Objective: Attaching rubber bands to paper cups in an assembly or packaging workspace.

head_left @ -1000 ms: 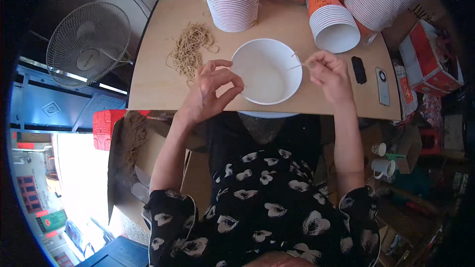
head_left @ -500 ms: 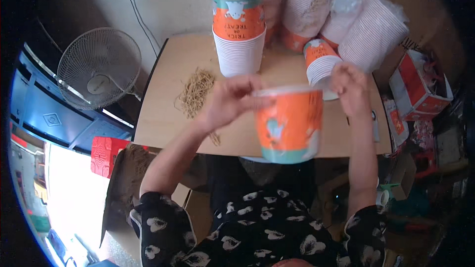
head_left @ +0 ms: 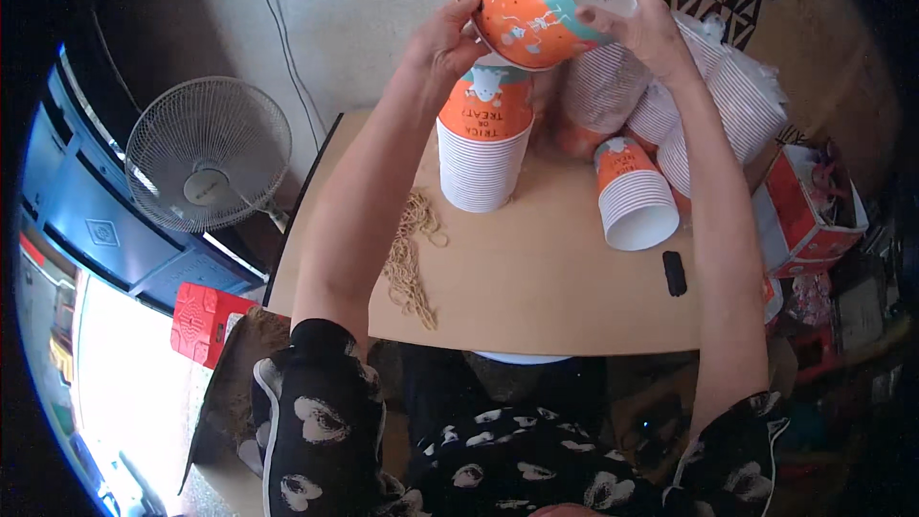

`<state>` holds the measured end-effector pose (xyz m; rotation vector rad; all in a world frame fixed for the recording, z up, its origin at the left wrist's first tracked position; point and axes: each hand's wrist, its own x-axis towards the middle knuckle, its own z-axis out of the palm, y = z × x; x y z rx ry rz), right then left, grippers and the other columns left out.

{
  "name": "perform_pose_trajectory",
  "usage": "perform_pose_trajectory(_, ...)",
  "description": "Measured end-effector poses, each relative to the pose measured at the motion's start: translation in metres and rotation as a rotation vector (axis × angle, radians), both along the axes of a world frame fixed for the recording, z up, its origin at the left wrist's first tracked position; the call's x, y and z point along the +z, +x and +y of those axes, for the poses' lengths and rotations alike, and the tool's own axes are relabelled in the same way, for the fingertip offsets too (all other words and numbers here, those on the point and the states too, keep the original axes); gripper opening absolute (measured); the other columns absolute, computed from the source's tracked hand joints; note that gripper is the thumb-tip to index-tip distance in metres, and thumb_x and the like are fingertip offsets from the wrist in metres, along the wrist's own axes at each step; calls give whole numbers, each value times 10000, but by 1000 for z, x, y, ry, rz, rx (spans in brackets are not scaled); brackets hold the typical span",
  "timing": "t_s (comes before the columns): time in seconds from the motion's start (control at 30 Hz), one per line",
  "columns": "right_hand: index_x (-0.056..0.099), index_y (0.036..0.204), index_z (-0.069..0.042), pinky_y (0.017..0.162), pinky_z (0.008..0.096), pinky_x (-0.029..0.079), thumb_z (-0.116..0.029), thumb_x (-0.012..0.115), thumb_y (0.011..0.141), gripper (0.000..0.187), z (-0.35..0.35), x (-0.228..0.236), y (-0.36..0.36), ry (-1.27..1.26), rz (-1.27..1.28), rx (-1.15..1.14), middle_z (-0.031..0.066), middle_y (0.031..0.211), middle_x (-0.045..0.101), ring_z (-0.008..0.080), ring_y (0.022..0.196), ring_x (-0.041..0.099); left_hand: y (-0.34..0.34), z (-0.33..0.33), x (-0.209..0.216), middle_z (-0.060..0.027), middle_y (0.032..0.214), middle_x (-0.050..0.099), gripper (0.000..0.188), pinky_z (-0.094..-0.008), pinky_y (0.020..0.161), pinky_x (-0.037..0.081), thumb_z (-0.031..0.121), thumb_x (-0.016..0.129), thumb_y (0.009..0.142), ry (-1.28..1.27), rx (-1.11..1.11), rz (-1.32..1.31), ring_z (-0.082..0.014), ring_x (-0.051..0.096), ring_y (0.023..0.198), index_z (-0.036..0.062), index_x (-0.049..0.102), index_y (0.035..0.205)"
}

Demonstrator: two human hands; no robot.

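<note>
- Worktop [head_left: 565, 278]: a tan board with most of its near half bare. Use the upright stack at its far side as the seating point; do not lean on the board edge.
- Upright stack of paper cups [head_left: 483, 144]: mouths down, orange cup base on top, white ribbed rims below. It stands directly under the raised cup. Judged requirement: bring the cup down square over the top, not at an angle, or the stack may tip.
- Tilted stack of paper cups [head_left: 637, 196]: lies leaning just right of the upright stack, open mouth toward the person. Keep the right forearm off it.
- Orange and teal paper cup [head_left: 548, 2]: held in the air above the upright stack, tilted, its white base turned up and to the right. Level it before lowering.
- Left hand [head_left: 442, 36]: grip closed on the cup's left wall, fingers curled around the side. Hold lightly; the thin wall will dent.
- Right hand [head_left: 646, 24]: grip closed on the cup's base end, fingers spread over the rim.
- Rubber bands [head_left: 412, 258]: a loose heap on the worktop, left of the upright stack, near the left forearm.
- Small black object [head_left: 675, 273]: lies flat at the right, well apart from the stacks.
</note>
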<state>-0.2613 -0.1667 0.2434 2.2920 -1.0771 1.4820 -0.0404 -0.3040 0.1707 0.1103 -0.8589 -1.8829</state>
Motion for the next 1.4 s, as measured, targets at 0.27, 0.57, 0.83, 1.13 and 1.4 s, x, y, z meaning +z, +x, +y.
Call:
perform_pose_trajectory(0.27,387,1448,35,1070,347,382,-622,774,696,1071,-52,-1,4,346,-14,-135,199,1400,503,267,1295,491,24,-41,-24,-84,1161,568,244,-457,942,527,155,647,934,-171,-51,-26,-282,551,1069,70,595,1156)
perform_pose_trajectory(0.57,526,1355,7,986,348,436,-620,772,654,973,-54,30,48,827,40,-118,173,1257,600,248,1176,568,62,-22,-46,-60,1277,594,451,-403,946,474,179,539,973,198,278,157,-256,561,1083,198,422,1408)
perform_pose_trajectory(0.83,673,1104,16,866,348,501,-618,793,636,798,-81,-5,77,775,-20,-205,166,1062,682,241,966,664,102,-45,-134,-116,1576,256,669,-430,1161,274,215,529,983,228,355,286,-274,278,1442,130,158,1532)
perform_pose_trajectory(1.13,609,1170,97,886,389,518,-666,782,630,951,-104,-48,88,814,74,-242,233,1114,662,300,1006,673,127,44,-231,-94,1431,487,533,-344,1060,392,282,555,985,253,313,-150,-208,502,1255,72,390,1447)
perform_pose_trajectory(1.4,564,1209,128,993,437,459,-765,677,653,1058,-91,-78,96,594,100,-386,292,1172,629,404,1131,608,105,125,-247,-34,1178,660,294,-279,886,482,154,593,962,175,237,-554,-130,621,1029,46,603,1235)
